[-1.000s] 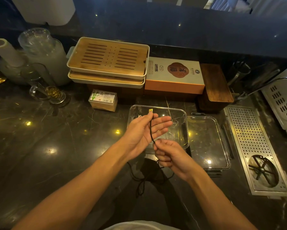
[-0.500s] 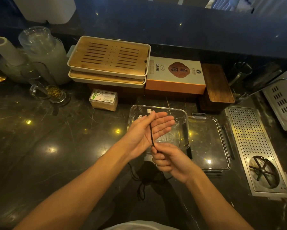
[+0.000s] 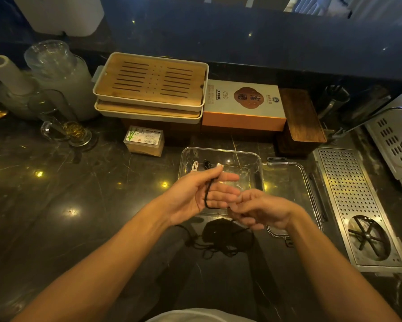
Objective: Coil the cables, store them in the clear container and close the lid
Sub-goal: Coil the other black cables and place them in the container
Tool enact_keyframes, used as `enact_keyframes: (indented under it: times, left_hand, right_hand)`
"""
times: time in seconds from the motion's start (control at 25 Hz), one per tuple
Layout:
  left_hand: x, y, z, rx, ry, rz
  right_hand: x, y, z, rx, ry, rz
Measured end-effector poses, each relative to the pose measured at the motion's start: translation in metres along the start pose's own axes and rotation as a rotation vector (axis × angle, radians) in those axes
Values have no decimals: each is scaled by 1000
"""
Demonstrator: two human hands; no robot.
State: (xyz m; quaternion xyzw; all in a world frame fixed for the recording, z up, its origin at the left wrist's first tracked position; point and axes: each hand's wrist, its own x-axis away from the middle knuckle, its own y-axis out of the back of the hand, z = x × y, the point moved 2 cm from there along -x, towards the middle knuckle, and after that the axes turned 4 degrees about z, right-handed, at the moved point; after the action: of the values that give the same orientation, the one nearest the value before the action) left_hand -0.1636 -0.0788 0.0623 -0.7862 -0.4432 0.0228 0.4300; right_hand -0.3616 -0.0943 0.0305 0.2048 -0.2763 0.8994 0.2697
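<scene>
Left hand (image 3: 196,194) pinches black cable (image 3: 207,196) near its plug end, just in front of the clear container (image 3: 255,159). Right hand (image 3: 260,209) fingers curled round the cable lower down. Slack piled on counter (image 3: 79,205) before container. Lid (image 3: 295,168) lies off, right of container.

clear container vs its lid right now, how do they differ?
The clear container is deeper, with raised walls; the lid lies flat on the counter beside it, to its right. The container has a small white cable and a dark item inside; the lid carries nothing. The left hand, holding the black cable, hovers over the container; the lid is mostly uncovered. Both are transparent and rectangular with rounded corners.
</scene>
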Motion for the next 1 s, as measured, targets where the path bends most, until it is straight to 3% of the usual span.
enact_keyframes:
  times: [0.24, 0.48, 0.76, 1.0]
  left_hand:
    - [-2, -5, 9, -231, 72, -87]
    - [-8, -3, 17, -548, 49, -268]
    - [-21, -1, 7, -159, -178, -473]
    - [-26, -5, 3, 76, -177, -394]
  right_hand:
    - [-3, 10, 40, 325, -90, -185]
    - [-3, 1, 54, 290, -73, -430]
    - [-2, -45, 52, 244, 145, -491]
    - [-9, -63, 13, 202, 183, -470]
